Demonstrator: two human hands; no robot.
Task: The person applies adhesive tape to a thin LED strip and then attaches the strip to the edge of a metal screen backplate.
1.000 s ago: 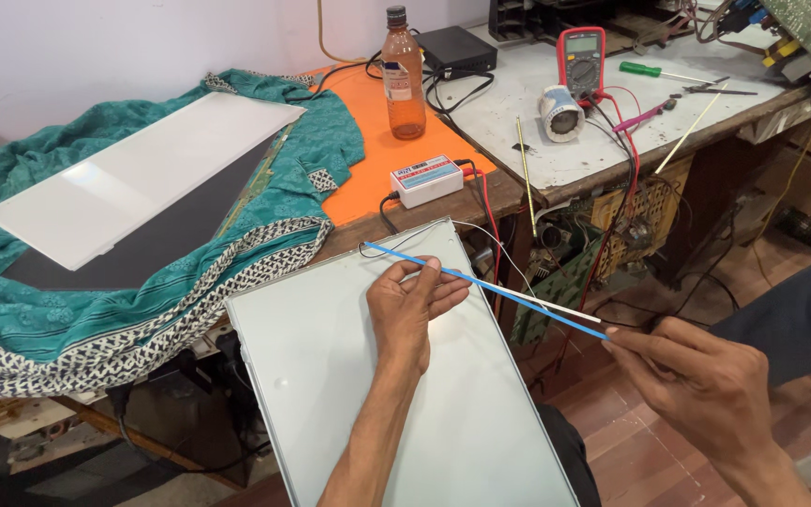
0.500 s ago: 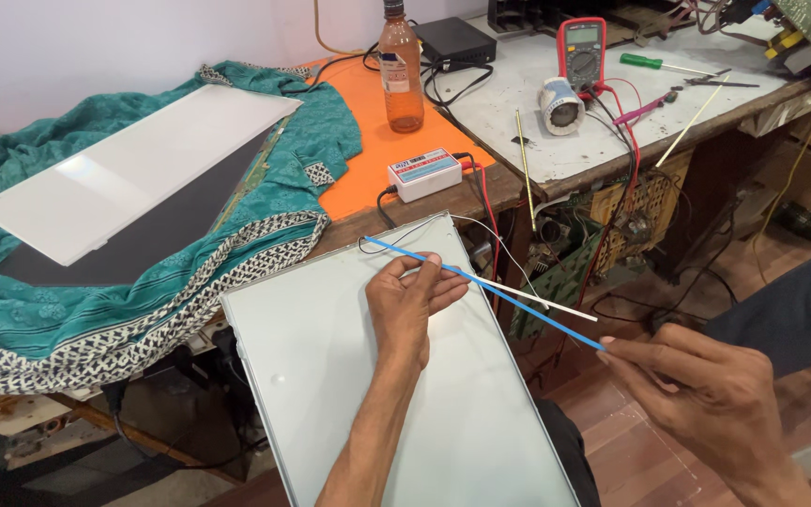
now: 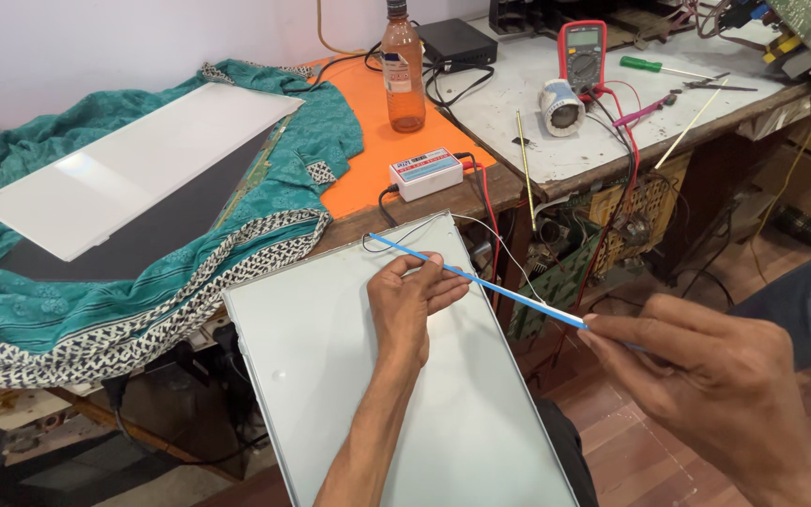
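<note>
Left hand: the left hand (image 3: 412, 305) rested on the pale grey-green rectangular metal panel (image 3: 330, 376), its fingers (image 3: 443, 282) curled up against the thin blue-and-white strip (image 3: 476, 279) and steadying it near its far end; grip loosely closed on the strip.
Right hand: the right hand (image 3: 706, 385) pinched the near end of the same strip between thumb and fingertips; grip clenched on it.
Strip: it ran slantwise from the panel's far edge, over the left fingers, out past the panel's right edge to the right hand, held in the air above the floor.
Panel: it leaned from the person's lap up against the edge of the bench (image 3: 556, 150), beside thin black and white wires (image 3: 481, 225).
Change: compared with half a second before, both hands kept the same hold and the strip kept the same slant; no shift could be told apart from the camera's own slight move.
Nearby on the bench: a small white box with a blue label (image 3: 424, 173) on an orange mat (image 3: 377, 150), an amber plastic bottle (image 3: 404, 70), a red multimeter (image 3: 582, 54), a green-handled screwdriver (image 3: 650, 66).
Left side: a teal patterned cloth (image 3: 96, 300) lay under a long white flat sheet (image 3: 133, 164).
</note>
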